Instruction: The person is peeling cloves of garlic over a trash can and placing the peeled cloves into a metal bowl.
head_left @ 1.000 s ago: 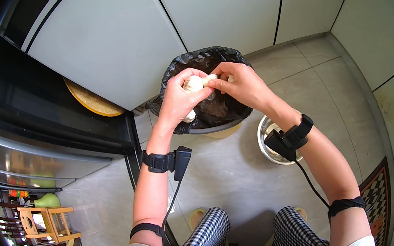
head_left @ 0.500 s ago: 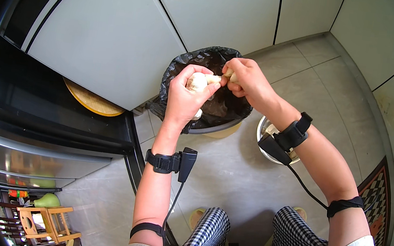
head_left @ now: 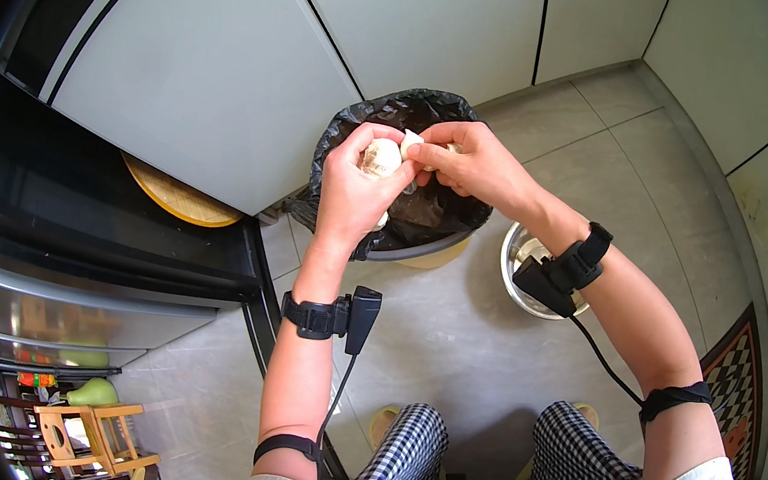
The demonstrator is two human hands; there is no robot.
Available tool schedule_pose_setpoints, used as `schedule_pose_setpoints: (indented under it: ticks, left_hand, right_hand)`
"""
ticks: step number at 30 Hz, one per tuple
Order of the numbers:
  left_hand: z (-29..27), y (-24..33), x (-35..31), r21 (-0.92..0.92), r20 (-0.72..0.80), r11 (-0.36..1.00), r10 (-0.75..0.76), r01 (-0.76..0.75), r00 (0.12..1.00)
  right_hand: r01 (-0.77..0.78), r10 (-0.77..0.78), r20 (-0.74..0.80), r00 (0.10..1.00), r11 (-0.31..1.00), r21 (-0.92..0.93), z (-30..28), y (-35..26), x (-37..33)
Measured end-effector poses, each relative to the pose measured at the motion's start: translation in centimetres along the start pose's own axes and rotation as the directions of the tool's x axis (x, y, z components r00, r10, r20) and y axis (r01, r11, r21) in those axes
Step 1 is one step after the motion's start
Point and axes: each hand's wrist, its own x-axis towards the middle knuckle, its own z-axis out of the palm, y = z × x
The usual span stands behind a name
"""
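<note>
A whitish garlic bulb [head_left: 380, 157] rests in the curled fingers of my left hand [head_left: 352, 186], above the bin. Between both sets of fingertips is a pale garlic clove [head_left: 410, 143], pinched by the thumb and forefinger of my right hand [head_left: 473, 164]. More pale garlic shows partly within the right fingers; how much is hidden. Another whitish piece peeks out below the left palm. Under both hands stands a bin lined with a black plastic bag [head_left: 341, 126], its inside dark with brownish scraps.
Right of the bin, a round steel bowl [head_left: 507, 257] with pale pieces sits on the grey tiled floor [head_left: 447, 347], partly behind my right forearm. Light cabinet doors [head_left: 223, 60] rise behind the bin. At the lower left is a small wooden chair [head_left: 96, 435]; a patterned mat [head_left: 736, 388] lies far right.
My right hand has moved slightly left, bringing its fingertips against the left hand's. The clove between them now stands more upright. The left hand has barely shifted.
</note>
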Motion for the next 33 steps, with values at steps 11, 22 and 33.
schedule_pose_setpoints:
  ticks: [11,22,33]
  left_hand:
    - [0.4,0.1,-0.4,0.076,0.109,0.994,0.066,-0.075,0.992]
    - [1.0,-1.1,-0.3,0.178,0.03,0.98,0.09,-0.094,0.995]
    - [1.0,-0.9,-0.3,0.266,0.01,0.959,0.102,-0.101,0.995]
  right_hand:
    - [-0.013,0.015,0.041,0.999,0.998,-0.059,-0.4,0.9,-0.1]
    - [0.167,-0.172,-0.106,0.979,0.985,-0.049,-0.3,1.3,0.2]
    - [0.287,-0.436,-0.181,0.882,0.8,-0.527,0.3,1.6,-0.4]
